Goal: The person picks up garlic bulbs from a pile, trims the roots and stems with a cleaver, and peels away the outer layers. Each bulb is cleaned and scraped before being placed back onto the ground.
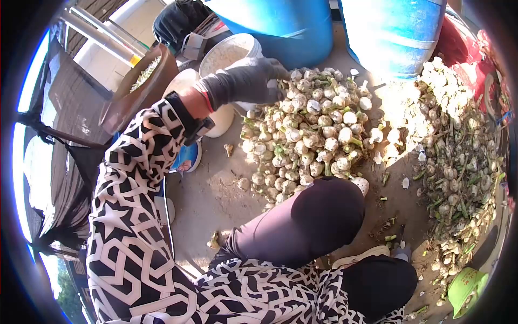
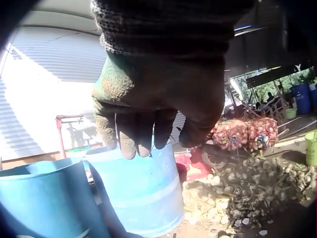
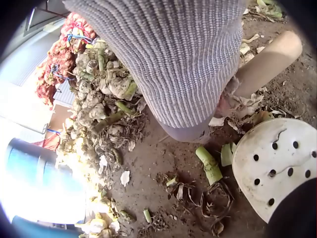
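My gloved left hand (image 1: pixel 245 81) reaches over the rim of a white bucket (image 1: pixel 229 51), beside a large heap of trimmed garlic bulbs (image 1: pixel 307 124). In the left wrist view its fingers (image 2: pixel 128 144) hang down loosely with nothing seen between them. My right hand (image 1: pixel 402 251), in a grey knitted glove, is low beside my knee. It grips a knife, whose wooden handle (image 3: pixel 270 64) sticks out past the glove cuff. A thin dark blade shows above that hand in the head view. The right fingers are mostly hidden behind the glove.
Untrimmed garlic with stalks (image 1: pixel 453 178) lies heaped on the right. Blue barrels (image 1: pixel 396 38) stand at the back, near filled red net sacks (image 2: pixel 230 135). A brown basin (image 1: pixel 143 81) is on the left, a green container (image 1: pixel 467 291) lower right. Cut stalks (image 3: pixel 210 166) litter the ground by a white clog (image 3: pixel 277 158).
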### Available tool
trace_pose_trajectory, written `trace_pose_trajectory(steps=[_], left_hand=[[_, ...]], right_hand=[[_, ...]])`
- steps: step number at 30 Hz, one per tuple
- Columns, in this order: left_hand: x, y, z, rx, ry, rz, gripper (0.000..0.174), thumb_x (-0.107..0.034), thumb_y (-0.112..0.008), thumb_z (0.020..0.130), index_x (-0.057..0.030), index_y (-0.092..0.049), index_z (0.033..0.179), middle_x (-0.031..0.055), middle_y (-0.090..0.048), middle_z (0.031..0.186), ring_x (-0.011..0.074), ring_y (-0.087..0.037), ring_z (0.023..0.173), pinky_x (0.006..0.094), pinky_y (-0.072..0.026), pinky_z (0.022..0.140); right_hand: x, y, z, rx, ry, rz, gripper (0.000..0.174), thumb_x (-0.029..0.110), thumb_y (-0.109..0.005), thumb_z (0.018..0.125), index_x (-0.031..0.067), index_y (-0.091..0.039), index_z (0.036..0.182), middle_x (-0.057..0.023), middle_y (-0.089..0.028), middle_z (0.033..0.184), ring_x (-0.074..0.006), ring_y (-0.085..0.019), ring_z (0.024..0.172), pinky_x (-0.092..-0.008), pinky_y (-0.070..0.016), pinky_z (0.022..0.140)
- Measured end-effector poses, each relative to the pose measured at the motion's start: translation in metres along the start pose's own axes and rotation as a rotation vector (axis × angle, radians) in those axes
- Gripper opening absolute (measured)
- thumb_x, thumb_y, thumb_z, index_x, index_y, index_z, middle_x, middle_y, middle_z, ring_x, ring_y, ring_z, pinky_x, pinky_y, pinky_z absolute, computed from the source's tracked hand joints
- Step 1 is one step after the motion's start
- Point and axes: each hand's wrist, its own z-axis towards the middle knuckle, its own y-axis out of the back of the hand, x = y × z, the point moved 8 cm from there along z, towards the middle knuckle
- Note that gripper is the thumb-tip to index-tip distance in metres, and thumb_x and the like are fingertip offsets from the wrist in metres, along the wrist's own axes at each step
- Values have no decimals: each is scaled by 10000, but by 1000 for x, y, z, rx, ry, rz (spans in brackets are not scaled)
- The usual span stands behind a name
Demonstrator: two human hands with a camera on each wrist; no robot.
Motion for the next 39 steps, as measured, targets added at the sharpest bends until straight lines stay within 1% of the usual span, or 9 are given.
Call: trace_pose_trajectory(steps=[5, 10, 15, 17, 20, 23, 29, 35, 39], left_hand=[[18, -129, 41, 173, 67, 29, 386, -337, -644, 825, -127, -643, 1149, 140, -593, 1188, 342, -572, 1092, 435, -462, 945], [11, -214, 187, 226, -5, -126, 418, -407, -596, 838, -139, -651, 1154, 156, -613, 1174, 341, -568, 1109, 443, -448, 958], [-16, -283, 299, 457, -39, -31, 437, -438, -567, 832, -122, -681, 1111, 155, -657, 1132, 329, -611, 1059, 412, -476, 919], [-11, -354, 341, 575, -38, 68, 544, -421, -550, 845, -166, -529, 1325, 93, -605, 1261, 299, -572, 1148, 378, -456, 953], [-1, -470, 357, 672, -68, -33, 535, -440, -539, 858, -264, -490, 1361, 76, -493, 1399, 301, -468, 1280, 491, -340, 1056], [-33, -431, 327, 654, -131, 170, 422, -385, -496, 901, -288, -560, 1307, 62, -525, 1372, 312, -472, 1282, 662, -253, 1029], [-32, -449, 274, 914, -280, 300, 442, -327, -534, 883, -207, -562, 1307, 91, -482, 1412, 339, -471, 1281, 601, -306, 1041], [-13, -433, 188, 844, -333, 226, 433, -347, -632, 795, -204, -638, 1204, 112, -545, 1260, 321, -567, 1112, 481, -428, 925], [5, -402, 132, 813, -273, 273, 411, -434, -630, 785, -199, -679, 1119, 81, -548, 1229, 328, -503, 1166, 608, -253, 1047]], right_hand=[[33, 81, -28, 173, 286, 190, 643, 335, -692, 805, 52, -473, 1339, -203, -593, 1240, -379, -571, 1136, -402, -469, 926], [136, 151, -35, 295, 425, -252, 673, 334, -710, 808, 67, -445, 1368, -201, -536, 1319, -350, -516, 1217, -370, -432, 996], [279, 78, 47, 337, 429, 91, 665, 384, -672, 824, 128, -436, 1390, -193, -553, 1305, -330, -520, 1224, -358, -414, 1019], [340, 33, 80, 275, 476, 389, 688, 353, -690, 808, 123, -427, 1401, -188, -550, 1317, -333, -514, 1233, -369, -413, 1016], [421, 0, 92, 251, 353, 437, 751, 332, -687, 831, 57, -337, 1436, -235, -569, 1258, -330, -533, 1201, -375, -419, 995], [459, -19, 90, 213, 108, 604, 903, 453, -731, 778, 28, -292, 1442, -228, -443, 1393, -335, -441, 1281, -393, -353, 1063], [497, -53, 53, 321, 609, 435, 643, 342, -617, 821, 112, -418, 1387, -232, -397, 1395, -377, -426, 1279, -411, -382, 1051], [539, -44, -40, 587, 443, 260, 619, 328, -619, 809, 56, -436, 1334, -226, -422, 1374, -370, -488, 1229, -427, -413, 1012], [558, -75, -103, 643, 511, 280, 661, 362, -633, 807, -3, -430, 1320, -223, -495, 1323, -369, -509, 1208, -423, -413, 1010]])
